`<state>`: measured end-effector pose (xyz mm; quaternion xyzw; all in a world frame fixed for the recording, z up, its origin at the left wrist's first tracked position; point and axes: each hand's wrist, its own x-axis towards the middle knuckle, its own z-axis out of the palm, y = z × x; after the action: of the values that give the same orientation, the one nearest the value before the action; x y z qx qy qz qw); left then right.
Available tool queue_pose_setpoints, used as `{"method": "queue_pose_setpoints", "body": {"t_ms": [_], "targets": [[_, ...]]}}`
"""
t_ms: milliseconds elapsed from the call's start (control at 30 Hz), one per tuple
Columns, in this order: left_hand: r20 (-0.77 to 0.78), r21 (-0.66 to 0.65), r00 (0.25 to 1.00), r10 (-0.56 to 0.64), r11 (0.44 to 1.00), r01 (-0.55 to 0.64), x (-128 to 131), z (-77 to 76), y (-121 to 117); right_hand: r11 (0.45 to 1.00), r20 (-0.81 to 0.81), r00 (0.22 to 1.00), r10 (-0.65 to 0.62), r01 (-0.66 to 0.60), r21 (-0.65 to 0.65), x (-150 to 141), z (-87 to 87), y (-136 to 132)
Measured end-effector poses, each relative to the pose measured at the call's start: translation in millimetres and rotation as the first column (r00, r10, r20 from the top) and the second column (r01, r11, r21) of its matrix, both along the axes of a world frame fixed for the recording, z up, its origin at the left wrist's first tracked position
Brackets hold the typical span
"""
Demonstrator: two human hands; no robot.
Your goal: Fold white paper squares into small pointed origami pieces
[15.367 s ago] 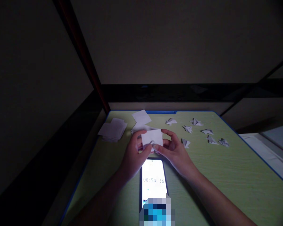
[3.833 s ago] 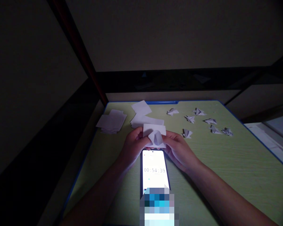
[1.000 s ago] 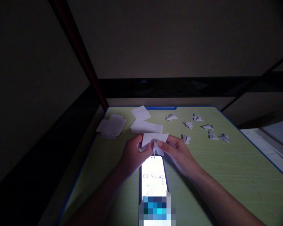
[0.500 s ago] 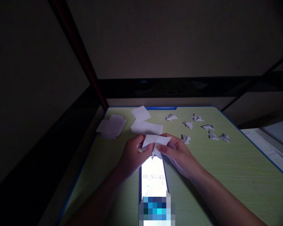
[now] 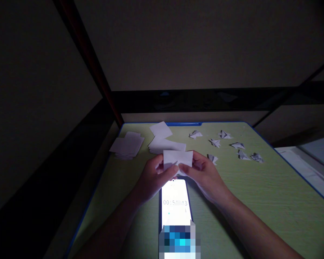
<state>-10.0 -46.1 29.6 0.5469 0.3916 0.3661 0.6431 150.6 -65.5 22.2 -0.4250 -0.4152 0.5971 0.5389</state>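
A small folded white paper [image 5: 178,157] is held up between both hands over the top end of a lit phone [image 5: 175,198]. My left hand [image 5: 156,176] grips its left side, thumb pressed on the lower front near the middle. From the right, my right hand [image 5: 202,172] pinches it the same way, the two thumb tips almost touching. Fingers behind the paper are mostly hidden. The phone lies on the table and shows running digits; its lower part is blurred into blocks. Just beyond my right hand rests a small folded paper figure [image 5: 212,158].
Behind the hands lie white sheets [image 5: 166,144], with a single square sheet [image 5: 161,130] farther back. A stack of paper [image 5: 127,144] is at the left edge. Several folded paper figures [image 5: 224,134] are scattered at the back right. The green table [image 5: 259,194] has a blue rim against a wall.
The paper's upper part now stands as a flat, upright rectangle, where before it flared with a pointed flap hanging below the thumbs. Both thumbs stay pressed near its middle.
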Motion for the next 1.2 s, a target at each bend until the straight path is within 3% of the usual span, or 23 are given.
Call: {"method": "queue_pose_setpoints", "body": {"t_ms": [233, 433, 633, 833, 1067, 1200], "targets": [[-0.025, -0.018, 0.998, 0.064, 0.998, -0.065, 3.7, -3.8, 1.5, 0.999, 0.026, 0.999, 0.031, -0.031, 0.029, 0.5, -4.1, 3.9], [-0.102, 0.069, 0.983, 0.149, 0.987, -0.143, 2.7, 0.0, 2.2, 0.993, 0.032, 0.993, 0.117, -0.117, 0.01, 5.4, -7.6, 2.5], [-0.153, 0.104, 0.982, 0.112, 0.99, -0.097, 3.2, -2.3, 4.0, 0.996, 0.069, 0.995, 0.077, -0.079, 0.03, 8.1, -12.8, 4.3], [-0.132, 0.079, 0.987, 0.094, 0.993, -0.085, 5.0, -4.6, 4.3, 0.991, 0.038, 0.992, 0.12, -0.122, 0.052, 9.2, -8.3, 5.5], [-0.114, 0.022, 0.993, 0.027, 0.999, -0.025, 4.6, -1.5, 1.5, 0.996, 0.084, 0.994, 0.066, -0.07, 0.048, 10.3, -8.8, 6.5], [-0.13, 0.02, 0.988, 0.078, 0.997, -0.076, 4.5, -1.3, 3.3, 0.991, 0.098, 0.988, 0.119, -0.124, 0.048, 9.1, -2.7, 6.5]]}}
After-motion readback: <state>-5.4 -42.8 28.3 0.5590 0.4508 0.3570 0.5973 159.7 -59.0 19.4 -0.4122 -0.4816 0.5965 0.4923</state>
